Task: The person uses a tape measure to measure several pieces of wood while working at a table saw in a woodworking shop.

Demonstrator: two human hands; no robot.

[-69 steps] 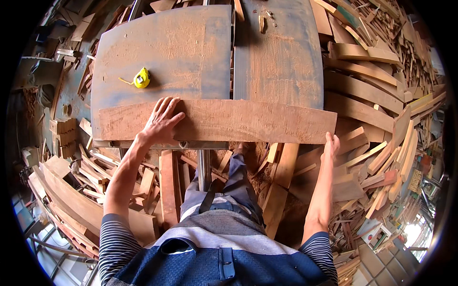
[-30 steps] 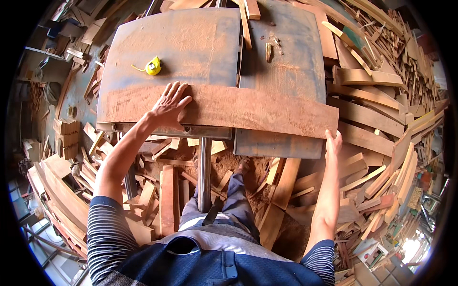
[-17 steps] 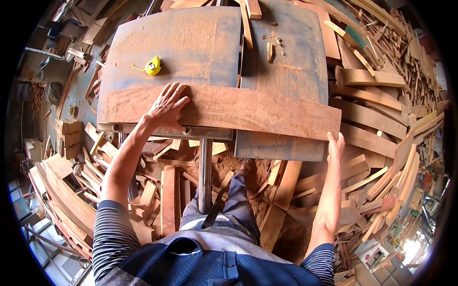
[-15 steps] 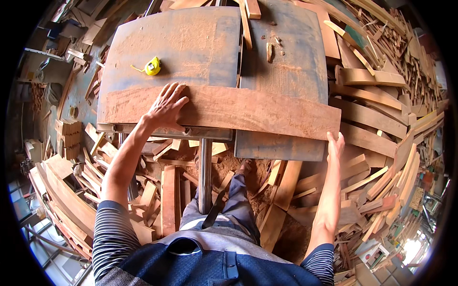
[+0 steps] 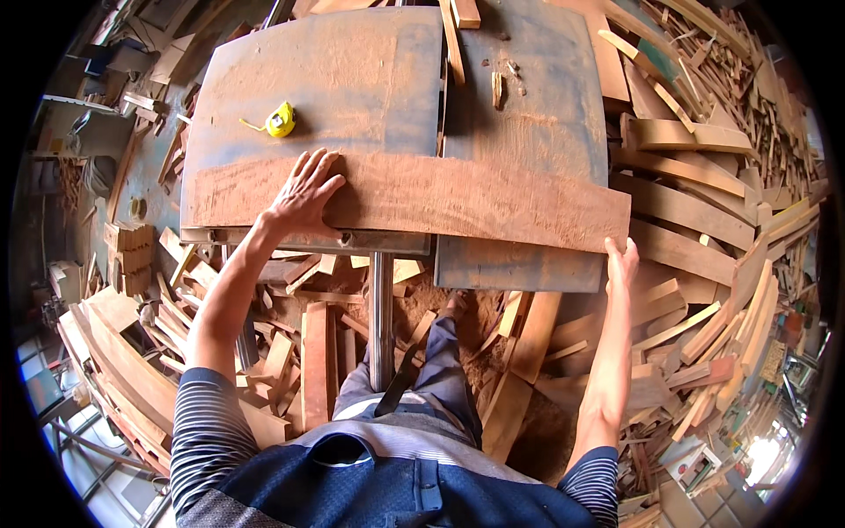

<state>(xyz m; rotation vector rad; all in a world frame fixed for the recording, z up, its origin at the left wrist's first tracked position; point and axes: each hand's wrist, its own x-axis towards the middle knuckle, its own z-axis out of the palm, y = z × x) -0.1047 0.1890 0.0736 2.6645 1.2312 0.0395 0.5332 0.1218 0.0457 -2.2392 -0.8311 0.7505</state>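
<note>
A long reddish-brown wooden board (image 5: 458, 198) lies across the near part of a metal machine table (image 5: 304, 79) dusted with sawdust. The board curves slightly, and its right end reaches just past the table's edge. Spread flat over the left half of the board is my left hand (image 5: 304, 198), its thumb by the near edge. My right hand (image 5: 621, 261) grips the board's near right corner, with part of its fingers hidden under the wood. Beyond the board, on the left of the table, rests a yellow tape measure (image 5: 281, 121) with a short bit of tape out.
A slot splits the tabletop; a thin wooden strip (image 5: 452, 44) and small wood scraps (image 5: 497, 90) lie near it. Curved timber pieces (image 5: 682, 211) are piled at the right, more boards (image 5: 119, 361) at the left. A metal post (image 5: 381, 317) stands below the table's near edge.
</note>
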